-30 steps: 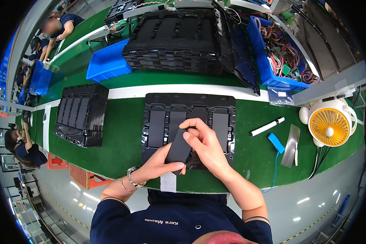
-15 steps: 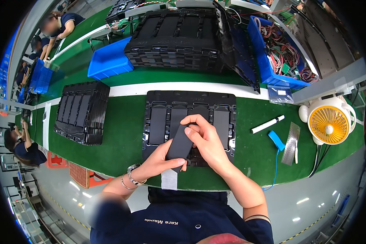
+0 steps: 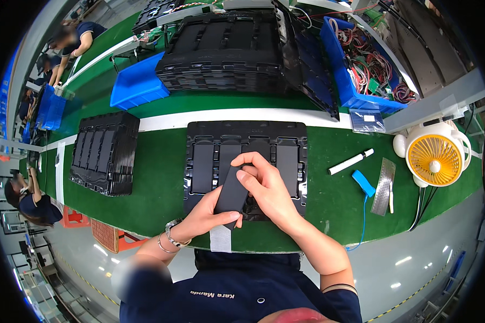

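Between my hands is a flat black rectangular block [image 3: 231, 195], held tilted over a black plastic tray [image 3: 247, 129]. My left hand [image 3: 209, 212] grips its lower end, with the thumb across the near edge. My right hand [image 3: 262, 185] is closed on the upper end, thumb and forefinger pinching it. Similar dark blocks lie in the tray's slots, one at the left [image 3: 202, 168] and one at the right [image 3: 287, 168]. My hands and the held block hide the tray's lower middle.
A stack of black trays [image 3: 103, 153] stands at left; a larger stack [image 3: 221, 46] rises behind. Blue bins hold cables [image 3: 369, 62] or sit at back left [image 3: 137, 86]. At right are a white marker [image 3: 351, 161], blue wrist strap [image 3: 364, 183] and yellow-white fan [image 3: 435, 156]. Other people work far left.
The whole view has shifted slightly left. Both hands keep their hold on the black block, which is turned a little, showing more of its broad face.
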A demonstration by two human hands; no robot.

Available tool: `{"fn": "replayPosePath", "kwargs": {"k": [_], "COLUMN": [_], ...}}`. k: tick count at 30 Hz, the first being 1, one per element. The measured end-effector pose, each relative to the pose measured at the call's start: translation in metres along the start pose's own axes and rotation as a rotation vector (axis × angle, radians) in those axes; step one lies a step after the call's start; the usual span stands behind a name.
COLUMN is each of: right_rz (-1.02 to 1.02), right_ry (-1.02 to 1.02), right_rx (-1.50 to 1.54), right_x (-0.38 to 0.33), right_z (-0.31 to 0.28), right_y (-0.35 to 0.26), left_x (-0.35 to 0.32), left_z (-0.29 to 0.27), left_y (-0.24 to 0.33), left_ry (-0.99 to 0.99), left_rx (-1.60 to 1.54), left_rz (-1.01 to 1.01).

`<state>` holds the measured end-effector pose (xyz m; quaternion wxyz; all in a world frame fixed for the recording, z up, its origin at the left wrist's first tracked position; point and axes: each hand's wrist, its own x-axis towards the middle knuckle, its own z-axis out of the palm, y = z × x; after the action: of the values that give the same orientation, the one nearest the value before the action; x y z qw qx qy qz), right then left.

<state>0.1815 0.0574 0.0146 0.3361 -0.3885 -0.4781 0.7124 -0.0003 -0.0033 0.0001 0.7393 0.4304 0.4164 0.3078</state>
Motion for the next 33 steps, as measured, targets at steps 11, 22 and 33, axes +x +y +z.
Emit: {"fn": "replayPosePath", "kwargs": {"k": [11, 22, 33], "right_rz": [-0.015, -0.040, -0.048], "right_ry": [0.005, 0.023, 0.008], "right_rx": [-0.003, -0.016, -0.002], "right_x": [0.0026, 0.0020, -0.0019], "right_z": [-0.0014, 0.0017, 0.0041], "right_y": [0.0030, 0.0062, 0.0021], "left_x": [0.0007, -0.0026, -0.0055], "left_z": [-0.0026, -0.0011, 0.0020], "left_y": [-0.0021, 0.0016, -0.0010], "left_ry": [-0.005, -0.008, 0.037], "left_rx": [-0.002, 0.009, -0.047], "left_rz": [0.001, 0.014, 0.075]}}
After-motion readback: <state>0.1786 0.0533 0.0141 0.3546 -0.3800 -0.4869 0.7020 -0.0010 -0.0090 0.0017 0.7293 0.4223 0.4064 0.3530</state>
